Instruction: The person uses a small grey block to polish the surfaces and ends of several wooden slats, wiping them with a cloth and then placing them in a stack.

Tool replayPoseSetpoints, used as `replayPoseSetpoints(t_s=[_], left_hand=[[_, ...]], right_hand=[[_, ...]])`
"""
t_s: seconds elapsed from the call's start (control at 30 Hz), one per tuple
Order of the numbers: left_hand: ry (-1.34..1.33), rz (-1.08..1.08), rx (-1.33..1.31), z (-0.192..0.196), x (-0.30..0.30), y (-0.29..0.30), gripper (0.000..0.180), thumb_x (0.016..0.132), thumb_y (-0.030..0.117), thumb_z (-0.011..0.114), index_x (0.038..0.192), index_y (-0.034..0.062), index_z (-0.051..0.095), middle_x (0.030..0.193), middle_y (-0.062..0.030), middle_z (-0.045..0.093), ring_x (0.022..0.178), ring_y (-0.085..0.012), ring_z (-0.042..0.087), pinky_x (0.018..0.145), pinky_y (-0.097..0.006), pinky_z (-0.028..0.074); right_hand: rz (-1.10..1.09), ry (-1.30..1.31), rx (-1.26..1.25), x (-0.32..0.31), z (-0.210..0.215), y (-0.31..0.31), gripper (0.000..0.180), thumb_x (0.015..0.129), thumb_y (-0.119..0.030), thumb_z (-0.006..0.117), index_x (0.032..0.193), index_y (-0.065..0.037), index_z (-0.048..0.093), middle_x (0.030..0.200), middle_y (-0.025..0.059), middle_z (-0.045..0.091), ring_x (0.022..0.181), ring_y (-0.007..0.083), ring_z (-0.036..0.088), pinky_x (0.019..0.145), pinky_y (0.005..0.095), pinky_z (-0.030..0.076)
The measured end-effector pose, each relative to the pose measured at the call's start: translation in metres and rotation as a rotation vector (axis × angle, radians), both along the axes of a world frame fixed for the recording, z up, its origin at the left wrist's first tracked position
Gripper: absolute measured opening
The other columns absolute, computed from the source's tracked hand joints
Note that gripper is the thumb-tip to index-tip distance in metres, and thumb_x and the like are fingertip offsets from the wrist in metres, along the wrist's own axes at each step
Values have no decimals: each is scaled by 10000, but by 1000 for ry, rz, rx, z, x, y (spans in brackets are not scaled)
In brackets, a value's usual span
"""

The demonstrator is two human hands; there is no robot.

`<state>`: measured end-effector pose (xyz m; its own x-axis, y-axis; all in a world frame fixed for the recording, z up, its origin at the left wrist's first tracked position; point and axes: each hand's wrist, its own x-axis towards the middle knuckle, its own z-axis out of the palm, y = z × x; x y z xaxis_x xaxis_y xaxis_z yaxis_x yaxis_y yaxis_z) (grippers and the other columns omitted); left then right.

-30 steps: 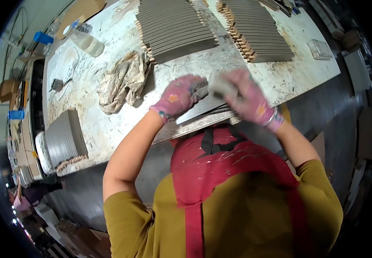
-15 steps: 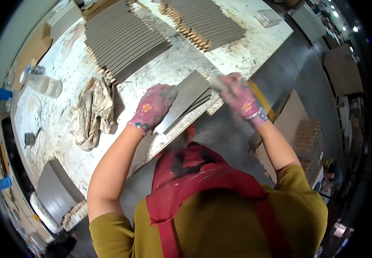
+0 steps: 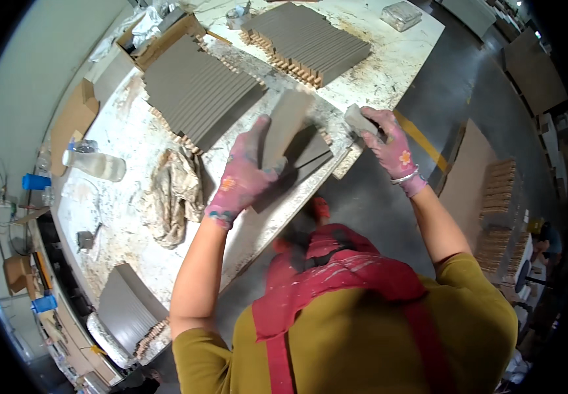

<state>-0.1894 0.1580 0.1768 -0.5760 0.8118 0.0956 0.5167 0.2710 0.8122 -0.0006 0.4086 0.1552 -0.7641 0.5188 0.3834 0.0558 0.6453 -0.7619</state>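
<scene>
Two gloved hands work: left hand (image 3: 241, 174) now tilts a grey tile (image 3: 284, 128) upright, right hand (image 3: 389, 141) still clasping a sanding block (image 3: 361, 120).

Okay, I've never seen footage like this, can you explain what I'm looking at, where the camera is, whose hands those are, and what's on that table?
There is no machine here. The round, bent picture comes from a wide fisheye camera worn on a person's head, looking down, so you see their own arms, mustard shirt and red apron from above. Both hands wear pink patterned gloves. The left hand holds a flat grey tile tilted up on edge above a few more grey tiles at the table's edge. The right hand grips a small pale block. On the dusty white table lie two big rows of stacked grey tiles, a crumpled rag and a clear plastic bottle on its side.
</scene>
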Motion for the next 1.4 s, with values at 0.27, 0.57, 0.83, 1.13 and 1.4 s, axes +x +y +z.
replayPoseSetpoints(t_s=[0.27,0.57,0.83,1.13,1.4], left_hand=[[-1634,-171,778,-1,-11,-19,821,917,676,459,1431,38,403,1270,-233,568,978,-311,651,782,-419,570],[-1670,85,665,13,14,-21,661,890,595,436,1307,86,504,1268,-187,541,1102,-339,566,841,-423,474],[-2063,-159,967,11,41,-38,694,891,570,551,1401,124,403,1176,-251,480,757,-335,571,502,-338,492],[-1855,-351,1059,10,30,-46,896,888,674,496,1537,120,224,1430,-335,374,901,-416,629,646,-452,581],[-1596,-258,660,51,-3,-59,804,868,204,676,1480,-68,231,1433,-251,443,1214,-350,566,1027,-472,486]], right_hand=[[306,133,103,-36,54,-43,446,806,-129,702,1225,-16,597,1167,137,596,1089,286,578,947,370,470],[657,145,653,-105,82,-139,438,831,-281,631,1260,-206,589,1187,80,567,1036,222,582,844,393,489],[256,58,343,-158,81,-2,402,900,-239,636,1270,-94,577,1114,146,611,1033,295,619,908,391,511],[330,180,21,-125,68,-10,392,870,-179,702,1222,-27,623,1168,123,634,1115,216,535,1002,318,406],[267,128,-112,-82,44,8,380,872,-153,725,1213,-22,622,1227,101,605,1146,192,554,998,310,426]])
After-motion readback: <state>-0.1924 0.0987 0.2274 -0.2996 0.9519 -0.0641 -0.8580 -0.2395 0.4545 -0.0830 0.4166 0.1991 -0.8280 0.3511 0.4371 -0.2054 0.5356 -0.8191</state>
